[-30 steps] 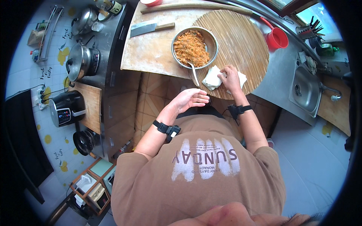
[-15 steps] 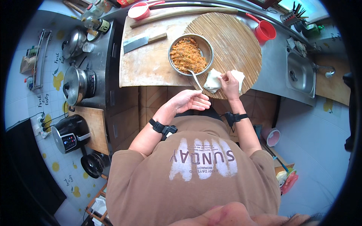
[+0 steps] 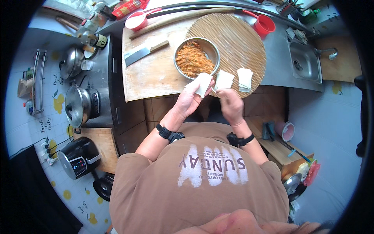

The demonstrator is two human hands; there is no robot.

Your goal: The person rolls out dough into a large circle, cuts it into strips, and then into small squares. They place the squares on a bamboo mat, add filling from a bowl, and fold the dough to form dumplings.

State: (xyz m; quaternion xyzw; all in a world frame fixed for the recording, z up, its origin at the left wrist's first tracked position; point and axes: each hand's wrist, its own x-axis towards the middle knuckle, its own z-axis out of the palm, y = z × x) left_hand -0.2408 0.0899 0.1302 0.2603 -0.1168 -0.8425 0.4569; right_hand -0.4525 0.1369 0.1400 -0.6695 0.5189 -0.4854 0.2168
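Observation:
A square dough wrapper [image 3: 203,84] lies across the palm and fingers of my left hand [image 3: 189,99], at the near rim of the metal bowl [image 3: 216,50]. Orange-brown chopped filling [image 3: 193,59] fills much of that bowl. My right hand [image 3: 231,104] is closed just right of it, its fingertips pinched at the end of the spoon's handle; the spoon is mostly hidden behind my left hand and the wrapper. Two stacks of wrappers rest on the round slatted mat [image 3: 233,39]: a fanned stack [image 3: 224,80] near my right fingers and a neater stack [image 3: 244,80] farther right.
A cleaver [image 3: 137,55] lies on the wooden board [image 3: 150,80], with a long rolling pin [image 3: 179,19] along its far edge. Red dippers stand at the back left [image 3: 136,21] and back right [image 3: 265,25]. A sink [image 3: 306,60] is at right; pots [image 3: 78,99] are at left.
My left hand has moved up to the bowl and now bears a wrapper. The right hand has left the wrapper stacks and drawn down and left to the spoon's handle. The view has shifted slightly.

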